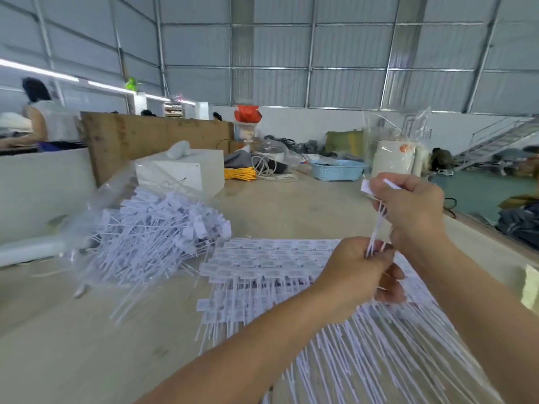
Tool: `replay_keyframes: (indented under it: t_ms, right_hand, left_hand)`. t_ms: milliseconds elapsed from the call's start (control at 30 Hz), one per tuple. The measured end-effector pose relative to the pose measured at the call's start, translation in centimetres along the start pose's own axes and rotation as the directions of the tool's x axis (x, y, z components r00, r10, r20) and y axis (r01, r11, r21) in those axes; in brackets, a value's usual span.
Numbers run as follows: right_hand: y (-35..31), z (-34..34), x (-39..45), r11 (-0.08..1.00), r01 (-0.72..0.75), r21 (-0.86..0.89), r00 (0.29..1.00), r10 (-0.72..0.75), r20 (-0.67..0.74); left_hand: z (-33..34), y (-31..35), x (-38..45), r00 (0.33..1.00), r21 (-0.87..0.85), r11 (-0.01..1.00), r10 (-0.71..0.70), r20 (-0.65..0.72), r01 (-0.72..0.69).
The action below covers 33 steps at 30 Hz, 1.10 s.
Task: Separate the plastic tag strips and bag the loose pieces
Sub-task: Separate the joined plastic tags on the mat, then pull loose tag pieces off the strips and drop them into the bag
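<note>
Over the right side of the table (262, 205), both hands work one white tag strip (379, 220) held up off the surface. Right hand (414, 208) is higher and further out, fingers curled round the flat head end of the strip, which pokes out past the index finger on the left. Thin tails run down from there into the left hand (358, 275). Left hand's thumb and fingertips pinch those tails at the lower end; a few more tails look to be trapped under its curled fingers, but blur makes that hard to confirm.

Below the hands, sheet of joined tag strips (271, 266) lies flat on the table, heads in rows at the far end, tails fanning toward the camera under both forearms. Left of the sheet and just beside it, heap of loose tags (151, 231) sits in an open clear plastic bag (96, 211), spilling toward the sheet edge. White box (186, 167) stands behind the heap. Blue basket (338, 170) sits well back on the table.
</note>
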State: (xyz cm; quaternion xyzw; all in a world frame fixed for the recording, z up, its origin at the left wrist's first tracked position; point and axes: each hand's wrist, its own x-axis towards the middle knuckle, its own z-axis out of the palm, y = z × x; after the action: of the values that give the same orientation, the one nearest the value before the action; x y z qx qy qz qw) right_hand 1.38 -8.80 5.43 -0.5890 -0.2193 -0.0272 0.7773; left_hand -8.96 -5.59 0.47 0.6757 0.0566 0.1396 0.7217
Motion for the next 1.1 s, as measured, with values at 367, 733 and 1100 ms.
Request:
replay_keyframes:
  t_ms: [367, 733, 1100]
  right_hand:
    - [4.4, 13.5, -6.6, 0.977, -0.197, -0.081, 0.91, 0.213, 0.356]
    - [8.2, 20.9, -9.2, 0.932, 0.125, -0.341, 0.733, 0.145, 0.665]
    - [11.3, 19.5, -7.5, 0.418, 0.538, -0.732, 0.675, 0.307, 0.671]
  left_hand:
    - [-14.2, 0.3, -7.2, 0.833, 0.789, 0.599, 0.364, -0.417, 0.134]
    - [-26.5, 1.4, -9.3, 0.688, 0.809, 0.168, 0.445, -0.572, 0.564]
    - [-29.5, 1.9, -3.7, 0.712, 0.639, -0.316, 0.358, -0.604, 0.701]
